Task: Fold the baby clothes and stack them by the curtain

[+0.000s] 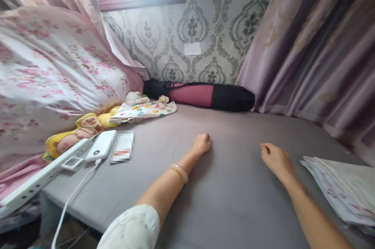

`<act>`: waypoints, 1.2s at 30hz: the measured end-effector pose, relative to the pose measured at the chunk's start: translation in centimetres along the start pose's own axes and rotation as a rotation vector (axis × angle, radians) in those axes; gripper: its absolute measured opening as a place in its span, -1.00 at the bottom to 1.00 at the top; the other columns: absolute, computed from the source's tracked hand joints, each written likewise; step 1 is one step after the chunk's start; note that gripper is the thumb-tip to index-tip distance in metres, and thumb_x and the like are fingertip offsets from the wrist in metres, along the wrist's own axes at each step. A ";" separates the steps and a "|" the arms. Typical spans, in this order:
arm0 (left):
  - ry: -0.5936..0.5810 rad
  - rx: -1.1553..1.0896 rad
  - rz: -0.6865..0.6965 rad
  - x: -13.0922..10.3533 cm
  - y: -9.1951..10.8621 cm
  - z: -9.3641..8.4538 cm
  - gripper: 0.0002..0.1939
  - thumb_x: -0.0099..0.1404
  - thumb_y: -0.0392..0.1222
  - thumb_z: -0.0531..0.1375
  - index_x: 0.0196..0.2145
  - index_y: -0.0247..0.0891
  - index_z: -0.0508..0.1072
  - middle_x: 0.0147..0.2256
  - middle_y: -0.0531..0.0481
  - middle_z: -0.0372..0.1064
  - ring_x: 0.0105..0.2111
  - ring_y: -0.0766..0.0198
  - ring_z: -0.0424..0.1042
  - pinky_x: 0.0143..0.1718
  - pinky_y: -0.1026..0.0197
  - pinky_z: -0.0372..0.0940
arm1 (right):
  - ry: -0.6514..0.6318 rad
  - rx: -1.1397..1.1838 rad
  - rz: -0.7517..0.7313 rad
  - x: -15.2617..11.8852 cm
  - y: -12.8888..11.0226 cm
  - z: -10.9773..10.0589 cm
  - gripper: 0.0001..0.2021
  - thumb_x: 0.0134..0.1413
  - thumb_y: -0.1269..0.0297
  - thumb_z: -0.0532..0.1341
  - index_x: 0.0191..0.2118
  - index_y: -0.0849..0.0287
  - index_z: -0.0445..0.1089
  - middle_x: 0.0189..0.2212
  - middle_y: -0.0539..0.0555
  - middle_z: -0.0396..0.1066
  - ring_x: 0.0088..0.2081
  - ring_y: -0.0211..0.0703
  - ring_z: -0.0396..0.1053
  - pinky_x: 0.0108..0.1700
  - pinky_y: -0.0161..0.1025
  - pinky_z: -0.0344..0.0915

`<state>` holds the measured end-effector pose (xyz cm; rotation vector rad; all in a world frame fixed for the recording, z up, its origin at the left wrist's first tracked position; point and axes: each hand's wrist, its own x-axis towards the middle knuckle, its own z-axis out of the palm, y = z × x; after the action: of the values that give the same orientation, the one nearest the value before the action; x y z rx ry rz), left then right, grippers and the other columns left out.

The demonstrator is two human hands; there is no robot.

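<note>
My left hand [202, 142] rests on the grey covered surface [234, 190], curled into a fist, and nothing shows in it. A pale bangle [179, 173] circles that wrist. To the right, my right hand [276, 159] lies on the same surface with its fingers curled under and the thumb side toward the left hand. No object shows in it, though the inner side of the fingers is hidden. The two hands are apart. Nearest the right hand is a folded patterned cloth [342, 190] at the right edge.
On the left are a white power strip [43, 175], a white power bank [101, 145] with a cable [76, 194], and a blurred packet [123, 146]. Behind them lie yellow plush items [70, 137] and a patterned cloth [143, 110]. A black-and-pink bag [191, 95] lies along the wall.
</note>
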<state>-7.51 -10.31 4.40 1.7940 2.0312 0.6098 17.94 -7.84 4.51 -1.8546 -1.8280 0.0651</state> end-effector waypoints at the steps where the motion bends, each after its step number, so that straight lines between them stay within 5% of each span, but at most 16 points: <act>1: 0.003 -0.014 -0.010 0.2 -0.1 0.0 -0.70 0.35 -0.27 -0.01 -0.12 -0.30 0.49 -0.07 -0.27 0.47 -0.04 0.11 0.44 -0.02 0.16 0.27 | -0.043 0.005 -0.024 -0.2 -0.6 0.3 -0.74 0.19 0.28 0.10 -0.17 0.08 0.54 -0.28 0.14 0.53 -0.28 -0.07 0.47 -0.22 -0.22 0.33; 6: -0.002 -0.126 -0.070 1.1 -0.7 -0.4 -0.71 0.30 -0.28 0.04 -0.18 -0.31 0.54 -0.13 -0.26 0.50 -0.09 0.09 0.46 -0.06 0.14 0.30 | -0.320 0.007 -0.172 -1.5 -7.1 2.9 -0.69 0.24 0.32 0.03 -0.07 0.13 0.50 -0.18 0.16 0.53 -0.16 -0.08 0.47 -0.17 -0.27 0.29; 10: -0.040 -0.267 -0.101 2.1 -1.7 -1.1 -0.76 0.26 -0.29 0.10 -0.23 -0.32 0.56 -0.26 -0.19 0.54 -0.24 0.19 0.50 -0.21 0.25 0.34 | -0.378 0.009 -0.188 -2.7 -11.6 4.3 -0.66 0.26 0.31 0.00 0.00 0.15 0.45 -0.14 0.18 0.52 -0.12 -0.06 0.46 -0.17 -0.26 0.27; 14: -0.030 -0.384 -0.202 3.3 -4.7 -2.9 -0.77 0.27 -0.29 0.10 -0.21 -0.37 0.53 -0.44 -0.11 0.52 -0.52 0.33 0.43 -0.45 0.33 0.31 | -0.358 -0.035 -0.128 -3.5 -12.7 4.8 -0.66 0.26 0.28 -0.01 0.01 0.14 0.44 -0.12 0.18 0.51 -0.15 -0.05 0.47 -0.21 -0.24 0.26; 18: 0.151 -0.388 -0.323 3.7 -10.6 -7.4 -0.78 0.26 -0.29 0.09 -0.25 -0.39 0.51 -0.43 -0.14 0.51 -0.53 0.33 0.40 -0.47 0.32 0.29 | -0.281 -0.051 -0.148 -3.9 -12.4 5.4 -0.66 0.27 0.30 -0.02 -0.01 0.16 0.44 -0.10 0.20 0.49 -0.13 -0.06 0.45 -0.19 -0.24 0.25; 23: 0.452 -0.286 -0.442 2.5 -18.5 -15.3 -0.80 0.20 -0.28 0.09 -0.30 -0.35 0.50 -0.34 -0.16 0.51 -0.34 0.20 0.47 -0.29 0.24 0.31 | -0.242 -0.085 -0.183 -4.2 -12.5 5.9 -0.68 0.27 0.32 -0.01 -0.02 0.19 0.42 -0.10 0.20 0.48 -0.12 -0.04 0.43 -0.16 -0.22 0.22; 28: 0.644 -0.155 -0.529 0.2 -24.5 -22.1 -0.84 0.07 -0.34 0.12 -0.37 -0.33 0.47 -0.27 -0.20 0.49 -0.14 0.03 0.43 -0.08 0.11 0.25 | -0.228 -0.113 -0.214 -4.2 -12.4 6.2 -0.70 0.27 0.33 0.01 -0.02 0.21 0.41 -0.11 0.20 0.48 -0.11 -0.05 0.42 -0.16 -0.22 0.19; 32: 0.761 -0.029 -0.659 -1.6 -28.0 -25.4 -0.76 -0.06 -0.36 0.20 -0.34 -0.28 0.43 -0.23 -0.20 0.47 -0.07 -0.08 0.38 0.00 0.00 0.22 | -0.219 -0.121 -0.220 -4.2 -12.3 6.4 -0.71 0.26 0.32 0.01 -0.03 0.20 0.41 -0.11 0.18 0.48 -0.12 -0.04 0.42 -0.17 -0.21 0.19; 36: 0.850 0.049 -0.761 -2.8 -30.2 -26.8 -0.62 -0.08 -0.33 0.24 -0.22 -0.33 0.38 0.00 -0.35 0.33 0.11 -0.22 0.21 0.10 -0.13 0.13 | -0.208 -0.117 -0.223 -4.3 -12.3 6.5 -0.70 0.26 0.32 0.00 -0.04 0.19 0.42 -0.12 0.18 0.48 -0.13 -0.04 0.41 -0.17 -0.21 0.19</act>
<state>-46.70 -18.27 10.64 0.6361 3.0071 1.1729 3.81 -10.41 2.41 -1.7630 -2.2148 0.0750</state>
